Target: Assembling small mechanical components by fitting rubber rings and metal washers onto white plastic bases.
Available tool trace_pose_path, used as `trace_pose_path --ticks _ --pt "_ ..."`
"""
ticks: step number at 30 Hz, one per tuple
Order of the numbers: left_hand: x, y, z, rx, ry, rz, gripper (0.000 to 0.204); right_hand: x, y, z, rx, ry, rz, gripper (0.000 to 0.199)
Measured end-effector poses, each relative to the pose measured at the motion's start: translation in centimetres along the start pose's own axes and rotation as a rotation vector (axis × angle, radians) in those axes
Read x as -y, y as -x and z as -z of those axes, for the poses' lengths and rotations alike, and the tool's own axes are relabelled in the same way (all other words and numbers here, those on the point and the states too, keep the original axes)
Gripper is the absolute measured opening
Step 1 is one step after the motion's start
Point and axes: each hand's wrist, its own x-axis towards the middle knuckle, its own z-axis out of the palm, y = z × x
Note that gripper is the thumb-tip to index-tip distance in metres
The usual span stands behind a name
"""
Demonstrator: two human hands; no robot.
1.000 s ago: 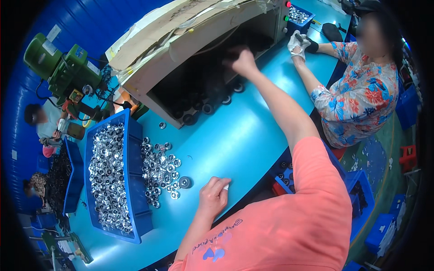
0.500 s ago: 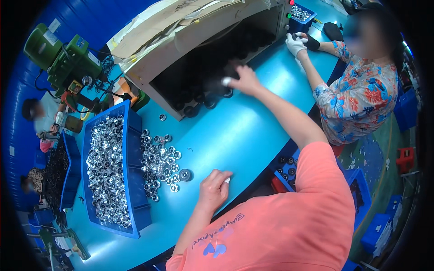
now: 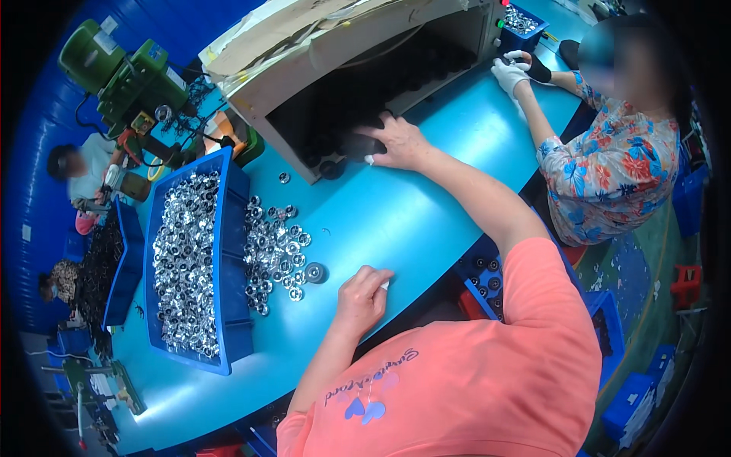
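My right hand [image 3: 401,145] reaches to the front of the open box-like machine [image 3: 285,122]. Its fingers curl round a black round part [image 3: 361,146], blurred by motion, and white material covers the thumb tip. More black round parts [image 3: 333,169] lie in the dark opening beside it. My left hand [image 3: 362,299] rests near the front edge of the blue table [image 3: 411,221], fingers curled together, with a bit of white at the thumb. What those fingers hold, if anything, is hidden. Left of it, shiny metal ring-shaped parts [image 3: 278,251] lie loose beside one larger dark ring [image 3: 315,273].
A blue bin [image 3: 242,305] full of shiny parts stands at the left. Behind it is a green machine [image 3: 145,84]. A co-worker in a flowered shirt [image 3: 609,167] handles a small part at the right. Another blue bin [image 3: 529,39] stands beyond.
My right hand has shifted slightly left along the opening and now has its fingers round a black part. My left hand stays put. The whole view has shifted a little.
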Motion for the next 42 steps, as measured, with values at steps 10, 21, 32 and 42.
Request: trace_pose_path --ticks 10,21,32,42 --pt "0.2 -0.2 0.0 0.003 -0.015 -0.006 0.027 1.4 -1.5 1.7 0.106 -0.092 -0.101 0.068" --pt "0.6 -0.5 0.4 0.004 0.086 0.021 0.030 -7.6 -17.6 4.2 -0.352 -1.513 -0.463 0.044" --pt "0.8 -0.2 0.2 0.039 0.087 0.007 0.029 -3.7 -0.3 -1.8 -0.212 -0.543 -0.288 0.034" --pt "0.3 -0.3 -0.2 0.010 0.040 -0.015 0.031 4.3 1.7 -2.5 -0.036 -0.128 0.132 0.043"
